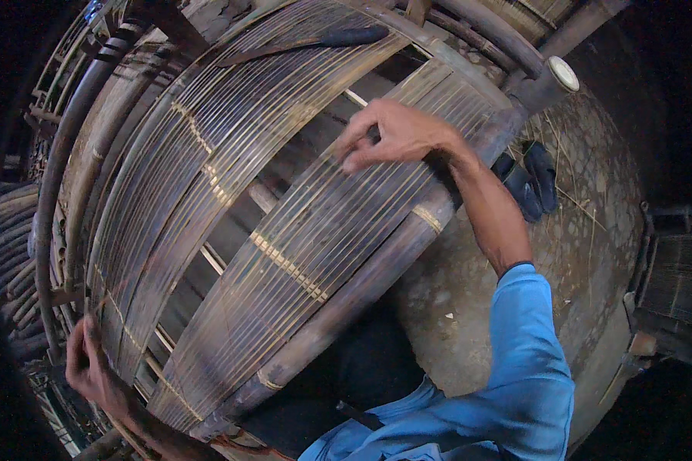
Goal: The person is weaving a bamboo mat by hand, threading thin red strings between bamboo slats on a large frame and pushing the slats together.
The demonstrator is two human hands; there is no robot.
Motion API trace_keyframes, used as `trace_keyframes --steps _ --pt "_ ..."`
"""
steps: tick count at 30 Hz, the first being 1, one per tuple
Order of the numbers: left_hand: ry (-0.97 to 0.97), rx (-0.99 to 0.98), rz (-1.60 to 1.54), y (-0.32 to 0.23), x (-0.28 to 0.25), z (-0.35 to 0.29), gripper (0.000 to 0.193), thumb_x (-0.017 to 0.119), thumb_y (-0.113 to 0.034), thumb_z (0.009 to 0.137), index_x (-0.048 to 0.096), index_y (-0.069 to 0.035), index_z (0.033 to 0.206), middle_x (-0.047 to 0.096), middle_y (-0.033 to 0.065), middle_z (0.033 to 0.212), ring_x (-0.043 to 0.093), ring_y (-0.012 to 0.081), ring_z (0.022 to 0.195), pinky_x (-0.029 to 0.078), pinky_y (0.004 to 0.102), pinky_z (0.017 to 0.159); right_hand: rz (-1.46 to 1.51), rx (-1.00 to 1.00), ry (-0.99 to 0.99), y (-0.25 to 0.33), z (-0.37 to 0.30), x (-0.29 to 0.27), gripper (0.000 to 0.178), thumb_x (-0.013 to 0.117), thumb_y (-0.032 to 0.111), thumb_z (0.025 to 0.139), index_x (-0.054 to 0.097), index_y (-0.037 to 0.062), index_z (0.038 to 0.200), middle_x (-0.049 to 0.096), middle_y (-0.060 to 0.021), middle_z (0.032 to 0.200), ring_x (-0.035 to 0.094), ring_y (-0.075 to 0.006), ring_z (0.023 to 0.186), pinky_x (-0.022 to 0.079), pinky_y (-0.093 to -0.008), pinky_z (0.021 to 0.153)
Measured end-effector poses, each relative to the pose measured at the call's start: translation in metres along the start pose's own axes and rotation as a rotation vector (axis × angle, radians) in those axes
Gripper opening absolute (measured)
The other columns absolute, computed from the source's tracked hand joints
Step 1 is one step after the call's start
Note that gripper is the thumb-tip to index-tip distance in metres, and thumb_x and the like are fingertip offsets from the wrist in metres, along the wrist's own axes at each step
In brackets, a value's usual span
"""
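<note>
Two bands of long, thin split-bamboo strips lie side by side, the far band [207, 131] and the near band [361, 207], bound across at places by pale woven ties [288, 267]. My right hand [400, 134] hovers over the near band toward its upper end, fingers bent to a pinch; whatever lies between the fingertips cannot be made out. At the lower left, my left hand [96, 369] is beside the end of the far band, its fingers closed together. A thin strand may run from them, too fine to be sure.
Beneath the strips is a bench with a thick bamboo pole [354, 296] along its near edge. A knife with a dark handle [354, 35] lies across the far band. Dark sandals [530, 180] sit on the stone floor at right. Stacked poles [17, 253] stand at left.
</note>
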State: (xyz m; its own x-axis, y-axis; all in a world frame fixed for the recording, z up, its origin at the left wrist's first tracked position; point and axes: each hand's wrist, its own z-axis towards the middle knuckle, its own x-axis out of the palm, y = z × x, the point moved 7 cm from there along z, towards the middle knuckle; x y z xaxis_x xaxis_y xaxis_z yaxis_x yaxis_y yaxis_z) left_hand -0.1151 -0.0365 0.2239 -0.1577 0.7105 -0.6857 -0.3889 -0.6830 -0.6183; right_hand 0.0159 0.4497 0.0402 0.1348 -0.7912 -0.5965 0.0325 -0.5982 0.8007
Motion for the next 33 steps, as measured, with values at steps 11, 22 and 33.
trace_keyframes --steps 11,22,33 --pt "0.662 0.381 0.167 -0.125 0.424 -0.021 0.019 0.068 -0.020 0.082 0.076 -0.003 0.078 0.069 0.0190 0.069 0.070 0.0356 0.065 0.056 0.0451 0.063 -0.276 0.363 -0.349 -0.128 0.034 -0.056 0.032 0.069 0.039 0.089 0.078 0.0117 0.102 0.076 -0.0143 0.092 0.072 -0.0303 0.082 0.054 -0.0425 0.075" --pt "0.870 0.072 -0.244 -0.146 0.575 -0.039 0.025 0.055 -0.013 0.089 0.075 0.000 0.095 0.071 0.0253 0.083 0.068 0.0363 0.064 0.054 0.0458 0.057 -0.644 0.478 -0.123 -0.147 0.039 -0.050 0.032 0.059 0.035 0.085 0.078 0.0115 0.094 0.074 -0.0162 0.086 0.071 -0.0365 0.081 0.054 -0.0443 0.073" --pt "0.276 0.497 -0.351 -0.183 0.483 -0.059 0.018 0.075 -0.018 0.081 0.076 -0.001 0.088 0.070 0.0166 0.079 0.067 0.0295 0.069 0.053 0.0411 0.067 0.011 0.129 -0.212 -0.118 0.012 -0.074 0.027 0.074 0.030 0.087 0.080 0.0043 0.094 0.071 -0.0095 0.108 0.058 -0.0219 0.117 0.046 -0.0329 0.097"
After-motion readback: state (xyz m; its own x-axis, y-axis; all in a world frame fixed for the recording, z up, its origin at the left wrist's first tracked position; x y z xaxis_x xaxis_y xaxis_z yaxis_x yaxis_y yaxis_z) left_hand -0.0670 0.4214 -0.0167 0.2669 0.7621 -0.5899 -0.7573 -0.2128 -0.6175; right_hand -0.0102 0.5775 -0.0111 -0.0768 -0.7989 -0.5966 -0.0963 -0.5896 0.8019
